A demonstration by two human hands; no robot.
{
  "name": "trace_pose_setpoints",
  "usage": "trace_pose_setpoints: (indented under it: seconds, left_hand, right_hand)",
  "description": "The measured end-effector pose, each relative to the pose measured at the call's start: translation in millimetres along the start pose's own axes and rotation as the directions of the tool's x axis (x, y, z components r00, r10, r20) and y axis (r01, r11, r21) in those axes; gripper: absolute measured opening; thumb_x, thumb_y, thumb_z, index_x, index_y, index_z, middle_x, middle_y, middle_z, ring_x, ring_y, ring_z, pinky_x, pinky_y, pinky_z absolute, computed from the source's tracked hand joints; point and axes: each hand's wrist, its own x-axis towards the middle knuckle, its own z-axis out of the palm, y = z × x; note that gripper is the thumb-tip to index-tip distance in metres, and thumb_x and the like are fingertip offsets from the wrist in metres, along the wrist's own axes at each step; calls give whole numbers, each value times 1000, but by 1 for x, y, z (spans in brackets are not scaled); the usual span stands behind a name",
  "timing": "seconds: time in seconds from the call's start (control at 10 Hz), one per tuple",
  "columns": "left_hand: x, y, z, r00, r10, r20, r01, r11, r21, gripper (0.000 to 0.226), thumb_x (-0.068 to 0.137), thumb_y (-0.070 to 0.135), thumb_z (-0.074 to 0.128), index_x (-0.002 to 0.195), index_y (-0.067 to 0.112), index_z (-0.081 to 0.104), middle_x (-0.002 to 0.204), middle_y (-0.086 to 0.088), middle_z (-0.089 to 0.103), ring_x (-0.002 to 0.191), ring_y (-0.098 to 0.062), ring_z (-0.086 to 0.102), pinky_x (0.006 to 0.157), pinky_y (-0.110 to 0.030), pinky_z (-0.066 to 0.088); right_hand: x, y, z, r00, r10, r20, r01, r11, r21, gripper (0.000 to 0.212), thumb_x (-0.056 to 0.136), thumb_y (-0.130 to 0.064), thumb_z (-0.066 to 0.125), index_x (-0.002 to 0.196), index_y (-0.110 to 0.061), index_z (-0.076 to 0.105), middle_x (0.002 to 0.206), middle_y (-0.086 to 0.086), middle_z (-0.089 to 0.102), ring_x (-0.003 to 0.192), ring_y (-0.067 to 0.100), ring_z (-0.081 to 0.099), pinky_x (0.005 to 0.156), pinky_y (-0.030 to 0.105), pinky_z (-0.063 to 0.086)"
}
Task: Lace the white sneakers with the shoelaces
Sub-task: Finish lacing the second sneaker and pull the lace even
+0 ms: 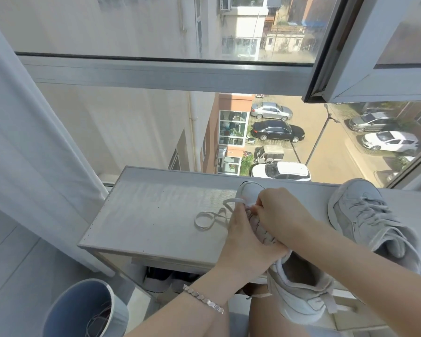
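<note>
Sneaker 1, white. Head view. Lies lengthwise on the shelf top, near its right part. Toe points twd the window-side edge and the heel hangs over the near edge. Crossed lacing shows betw. the two hands; the rest of the upper is hidden by them.

Shoelace, white, flat. Its loose end lies in loops on the shelf top, just left of Sneaker 1. The other end runs in under the hands.

L hand, w/ bracelet at wrist. Reaches over the near edge of the shelf top, fingers curled round the left side of Sneaker 1, gripping it.

R hand. Reaches in from the right of the shelf top, fingers bent, tips bunched at the front eyelets, pinching the shoelace. Exact pinch pt is hidden.

Sneaker 2, white-grey, laced. Sits at the right end of the shelf top, apart from Sneaker 1, toe twd the window, tilted.

Dark shoes, under the shelf top, partly seen.

Bin, blue-grey, on the floor below the shelf top's near-left corner, thin cords inside.

Curtain, white, left of the shelf top.

Window, behind the shelf top, w/ sash open at upper right. Parked cars show beyond the shelf top's far edge, below.
</note>
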Motion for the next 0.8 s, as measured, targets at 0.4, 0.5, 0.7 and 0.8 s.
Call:
trace_pose_setpoints:
  seconds: [0.4,0.5,0.7,0.8]
  left_hand:
    - [6,-12,-11,998,25,51,-30,995,92,97,59,64,61,141,42,14,142,10,36,132,-11,36,111,-40,33]
    - [2,-6,-11,997,52,65,-61,985,158,101,56,67,47,145,36,12,144,22,15,138,-2,14,117,-32,18]
    - [1,1,-15,999,48,7,-48,955,294,82,59,64,50,134,42,27,108,25,7,123,-2,10,111,-29,20]
    - [3,7,-22,998,37,56,-53,950,308,60,62,58,52,120,50,38,112,26,9,127,-3,10,113,-32,16]
  right_hand:
    - [-49,51,-66,966,-32,-255,235,511,827,17,90,-27,49,80,-13,52,92,-4,72,99,8,65,91,22,49]
    - [-52,56,-53,988,-4,-156,150,-247,957,25,83,-25,46,68,-10,58,64,9,67,77,28,71,74,30,58]
    - [-71,82,-101,893,-435,-115,-186,-589,787,29,102,-17,16,107,-4,42,75,11,38,52,19,37,52,19,38]
    - [-60,84,-92,929,-271,253,-292,-112,950,17,95,-9,39,85,-7,52,57,7,39,40,11,31,32,16,26]
